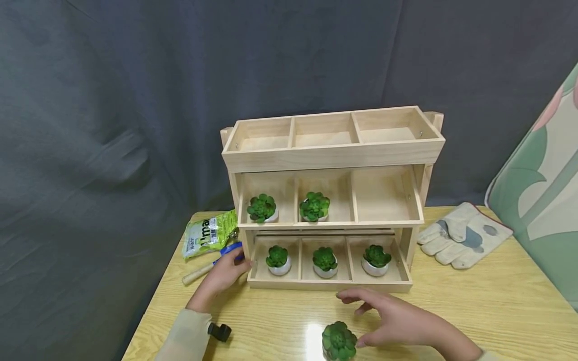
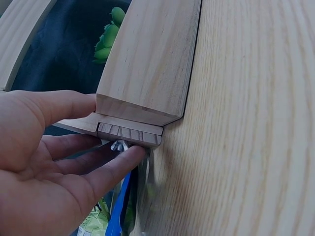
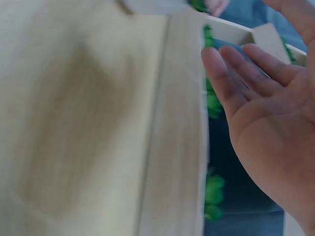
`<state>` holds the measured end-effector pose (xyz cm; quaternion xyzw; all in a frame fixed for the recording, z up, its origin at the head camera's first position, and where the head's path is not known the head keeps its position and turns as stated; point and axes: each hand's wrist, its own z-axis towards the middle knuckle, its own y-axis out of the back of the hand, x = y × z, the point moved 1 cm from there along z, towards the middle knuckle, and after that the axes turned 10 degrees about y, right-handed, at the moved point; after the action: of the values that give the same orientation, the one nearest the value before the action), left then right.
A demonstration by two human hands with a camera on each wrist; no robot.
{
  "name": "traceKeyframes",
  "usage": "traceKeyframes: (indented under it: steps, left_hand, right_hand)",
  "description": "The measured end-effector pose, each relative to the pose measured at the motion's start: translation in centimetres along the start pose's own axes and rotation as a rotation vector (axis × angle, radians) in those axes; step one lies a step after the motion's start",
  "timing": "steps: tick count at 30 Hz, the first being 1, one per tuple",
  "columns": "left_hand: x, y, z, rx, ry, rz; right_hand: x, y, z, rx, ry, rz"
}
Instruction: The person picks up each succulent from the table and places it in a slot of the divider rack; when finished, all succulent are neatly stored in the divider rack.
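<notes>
A light wooden three-tier planter shelf [image 1: 334,155] stands on the table, each tier split into three compartments. My left hand [image 1: 226,273] grips its lower left corner; in the left wrist view the thumb lies against the tray end [image 2: 138,105] and the fingers reach behind the leg near a wing nut [image 2: 119,146]. My right hand [image 1: 395,318] hovers over the table with spread fingers, holding nothing, beside a potted succulent [image 1: 338,341] at the front. Potted succulents fill the bottom tier, such as the middle one [image 1: 325,259]. Two more, including one succulent [image 1: 314,204], sit in the middle tier's left and centre compartments.
Left of the shelf lie a green-and-white packet [image 1: 209,234] and a tool with a pale handle [image 1: 197,274] and blue part. White work gloves [image 1: 465,235] lie to the right. A dark curtain [image 1: 316,60] hangs behind.
</notes>
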<state>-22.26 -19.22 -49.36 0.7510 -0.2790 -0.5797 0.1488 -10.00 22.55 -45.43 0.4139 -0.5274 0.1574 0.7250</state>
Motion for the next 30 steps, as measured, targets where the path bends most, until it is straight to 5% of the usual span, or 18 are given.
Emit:
traceKeyframes:
  steps: [5,13,19,30]
  left_hand:
    - [-0.1,0.0,0.0,0.002,-0.007,-0.001]
    - [0.0,0.1,-0.1,0.006,-0.008,0.003]
    - [0.0,0.1,0.0,0.005,-0.007,0.006]
    - [0.1,0.1,0.1,-0.005,-0.009,0.018]
  right_hand:
    - [-1.7,-1.1,-0.5,0.094,-0.064,0.103]
    - [-2.3,-2.7,-0.4,0.101,-0.137,0.097]
    - [-2.9,-3.8,0.1,0.083,-0.063,0.077]
    - [-4.0,-4.7,0.5,0.057,-0.049,0.240]
